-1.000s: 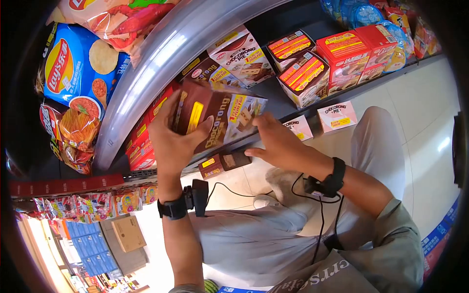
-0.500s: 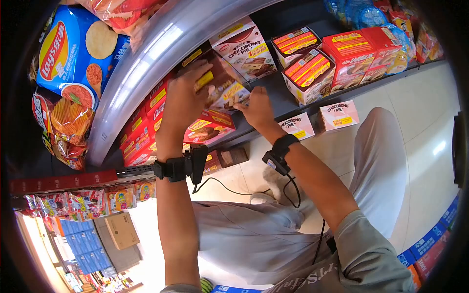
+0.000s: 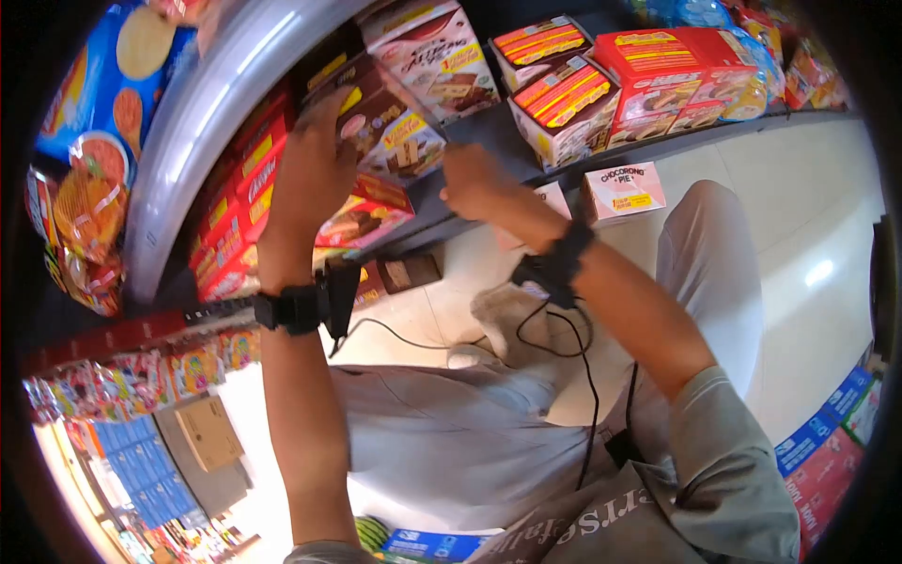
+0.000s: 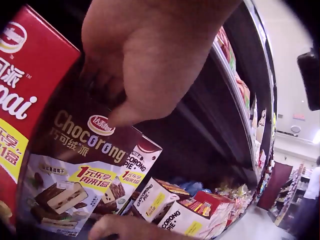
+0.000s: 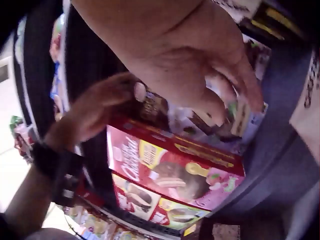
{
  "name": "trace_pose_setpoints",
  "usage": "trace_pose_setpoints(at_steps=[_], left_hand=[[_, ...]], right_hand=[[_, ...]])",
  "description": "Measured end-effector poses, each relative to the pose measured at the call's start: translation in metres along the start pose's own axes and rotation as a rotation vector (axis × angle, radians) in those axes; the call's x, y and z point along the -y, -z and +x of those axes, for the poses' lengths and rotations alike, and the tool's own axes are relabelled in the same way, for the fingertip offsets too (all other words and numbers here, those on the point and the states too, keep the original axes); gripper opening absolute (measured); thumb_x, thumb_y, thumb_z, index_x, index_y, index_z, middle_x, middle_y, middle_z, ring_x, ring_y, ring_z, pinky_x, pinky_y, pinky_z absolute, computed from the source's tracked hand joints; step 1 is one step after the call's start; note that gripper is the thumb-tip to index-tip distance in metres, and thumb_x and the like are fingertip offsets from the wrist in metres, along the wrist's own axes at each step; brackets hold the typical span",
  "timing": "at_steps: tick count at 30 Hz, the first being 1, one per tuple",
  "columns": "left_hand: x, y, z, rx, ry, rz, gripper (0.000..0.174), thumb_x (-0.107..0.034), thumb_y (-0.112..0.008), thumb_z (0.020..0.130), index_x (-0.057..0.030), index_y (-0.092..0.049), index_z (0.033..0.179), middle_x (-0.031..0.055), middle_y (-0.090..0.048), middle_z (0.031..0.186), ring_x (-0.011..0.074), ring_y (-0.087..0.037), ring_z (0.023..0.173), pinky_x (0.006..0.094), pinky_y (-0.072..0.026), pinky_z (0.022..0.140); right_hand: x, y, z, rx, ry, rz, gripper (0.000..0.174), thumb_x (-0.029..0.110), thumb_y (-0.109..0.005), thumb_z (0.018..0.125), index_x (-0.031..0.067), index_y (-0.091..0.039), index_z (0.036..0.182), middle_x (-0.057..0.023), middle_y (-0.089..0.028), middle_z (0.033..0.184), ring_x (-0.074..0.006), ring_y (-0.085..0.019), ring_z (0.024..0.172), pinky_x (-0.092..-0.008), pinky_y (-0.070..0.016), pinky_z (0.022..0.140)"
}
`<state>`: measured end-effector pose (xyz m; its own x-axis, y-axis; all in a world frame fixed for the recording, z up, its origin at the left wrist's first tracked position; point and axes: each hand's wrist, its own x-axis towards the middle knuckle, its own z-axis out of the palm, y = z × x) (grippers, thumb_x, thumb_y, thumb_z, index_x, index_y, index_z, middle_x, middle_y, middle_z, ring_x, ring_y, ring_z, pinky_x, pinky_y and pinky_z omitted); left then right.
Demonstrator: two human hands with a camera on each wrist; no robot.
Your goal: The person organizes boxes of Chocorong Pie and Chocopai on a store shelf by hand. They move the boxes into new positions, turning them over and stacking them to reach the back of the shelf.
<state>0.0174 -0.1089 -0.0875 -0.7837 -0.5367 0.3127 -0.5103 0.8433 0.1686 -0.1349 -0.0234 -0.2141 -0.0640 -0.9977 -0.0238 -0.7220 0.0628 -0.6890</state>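
Note:
My left hand (image 3: 324, 127) grips the far end of a brown Chocorong pie box (image 3: 385, 127), fingers curled over its top edge. The box is tilted and lies on a red pie box (image 3: 362, 218) on the dark shelf (image 3: 489, 141). My right hand (image 3: 460, 177) holds the box's near lower corner with curled fingers. In the left wrist view the left hand (image 4: 145, 65) covers the top of the brown box (image 4: 75, 165), beside a red box (image 4: 20, 95). In the right wrist view the right hand (image 5: 220, 95) lies over the brown box (image 5: 225, 125), above the red box (image 5: 170, 172).
White Chocorong Pie boxes (image 3: 432, 52) and red-and-yellow boxes (image 3: 564, 103) fill the shelf to the right. Two small boxes (image 3: 622, 191) stand on the floor by my knee. A curved grey shelf edge (image 3: 197, 122) and chip bags (image 3: 80, 207) are at the left.
Both hands have carried the brown box up and back from in front of the shelf. It has come down on the red box.

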Motion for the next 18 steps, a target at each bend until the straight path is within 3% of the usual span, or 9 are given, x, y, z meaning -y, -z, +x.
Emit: trace_pose_setpoints(at_steps=[2,3,4,7,9,11,14,16,18], left_hand=[[0.004,-0.007,-0.007,-0.049,-0.009,0.076,0.048,0.002,-0.053,0.076,0.004,-0.049,0.123,0.0287,-0.051,0.124,0.0447,-0.046,0.117,0.0453,-0.0403,0.101],[0.008,-0.011,-0.008,-0.098,-0.041,0.112,0.048,0.001,-0.052,0.079,-0.0009,-0.048,0.127,0.0266,-0.052,0.125,0.0441,-0.048,0.117,0.0451,-0.0402,0.1],[0.012,-0.014,-0.008,-0.147,-0.08,0.15,0.049,0.0,-0.051,0.083,-0.0058,-0.047,0.131,0.0245,-0.052,0.126,0.0434,-0.049,0.116,0.0448,-0.0402,0.1],[0.007,-0.009,-0.003,-0.165,-0.022,0.197,0.043,-0.003,-0.052,0.085,-0.0037,-0.05,0.127,0.0211,-0.055,0.124,0.0389,-0.057,0.108,0.0404,-0.0453,0.095],[-0.016,-0.003,0.003,-0.319,-0.055,0.138,0.025,0.002,-0.05,0.082,0.0026,-0.057,0.106,0.0246,-0.06,0.104,0.0385,-0.061,0.094,0.0391,-0.0491,0.078],[-0.068,0.009,0.006,-0.452,-0.137,0.006,0.009,0.009,-0.051,0.076,0.0059,-0.058,0.079,0.0246,-0.061,0.075,0.0399,-0.063,0.071,0.0409,-0.0489,0.062],[-0.073,0.019,-0.004,-0.013,-0.082,-0.131,0.022,0.003,-0.059,0.078,0.0043,-0.059,0.1,0.0235,-0.061,0.097,0.0369,-0.062,0.09,0.0381,-0.0494,0.077],[-0.057,0.006,-0.01,0.239,0.088,-0.248,0.033,-0.004,-0.058,0.083,0.0002,-0.055,0.116,0.0188,-0.06,0.113,0.0326,-0.062,0.097,0.0361,-0.0487,0.086],[-0.05,-0.007,-0.021,0.389,0.229,-0.377,0.041,-0.009,-0.059,0.086,-0.0026,-0.052,0.126,0.0142,-0.059,0.121,0.0273,-0.062,0.101,0.0346,-0.0478,0.09]], right_hand=[[-0.023,0.025,-0.014,0.114,0.136,0.006,0.027,0.017,-0.075,0.073,0.0033,-0.06,0.092,-0.0153,-0.066,0.088,-0.0303,-0.066,0.081,-0.0414,-0.0511,0.07],[-0.027,0.046,-0.029,0.033,0.288,-0.04,0.03,0.016,-0.076,0.072,0.0011,-0.059,0.091,-0.0134,-0.066,0.079,-0.0297,-0.066,0.072,-0.0391,-0.052,0.071],[-0.036,0.06,-0.041,0.074,0.299,0.111,0.033,0.014,-0.077,0.07,-0.0008,-0.058,0.092,-0.0143,-0.065,0.08,-0.0288,-0.066,0.074,-0.0389,-0.0529,0.073],[-0.041,0.054,-0.079,0.149,0.177,-0.2,0.054,0.012,-0.078,0.066,0.0001,-0.052,0.112,-0.0163,-0.059,0.109,-0.0297,-0.058,0.102,-0.04,-0.0467,0.09],[-0.042,0.037,-0.094,0.2,0.152,-0.397,0.07,0.01,-0.077,0.065,0.001,-0.043,0.125,-0.0149,-0.05,0.125,-0.0307,-0.048,0.119,-0.0407,-0.0394,0.099],[-0.06,0.011,-0.092,0.102,0.219,-0.555,0.069,0.009,-0.076,0.064,0.0013,-0.044,0.125,-0.0141,-0.05,0.124,-0.0302,-0.048,0.119,-0.0412,-0.0392,0.1],[-0.072,0.003,-0.08,0.074,0.211,-0.578,0.062,0.006,-0.073,0.061,0.0034,-0.052,0.119,-0.0139,-0.056,0.116,-0.0306,-0.054,0.11,-0.0415,-0.0442,0.094],[-0.058,0.023,-0.076,0.171,0.146,-0.458,0.055,0.005,-0.071,0.061,0.0041,-0.056,0.113,-0.0143,-0.059,0.111,-0.0312,-0.058,0.104,-0.0407,-0.0471,0.09],[-0.043,0.044,-0.075,0.109,0.155,-0.335,0.054,0.009,-0.074,0.058,0.0028,-0.06,0.11,-0.0172,-0.063,0.105,-0.0331,-0.062,0.094,-0.0398,-0.0507,0.084]])
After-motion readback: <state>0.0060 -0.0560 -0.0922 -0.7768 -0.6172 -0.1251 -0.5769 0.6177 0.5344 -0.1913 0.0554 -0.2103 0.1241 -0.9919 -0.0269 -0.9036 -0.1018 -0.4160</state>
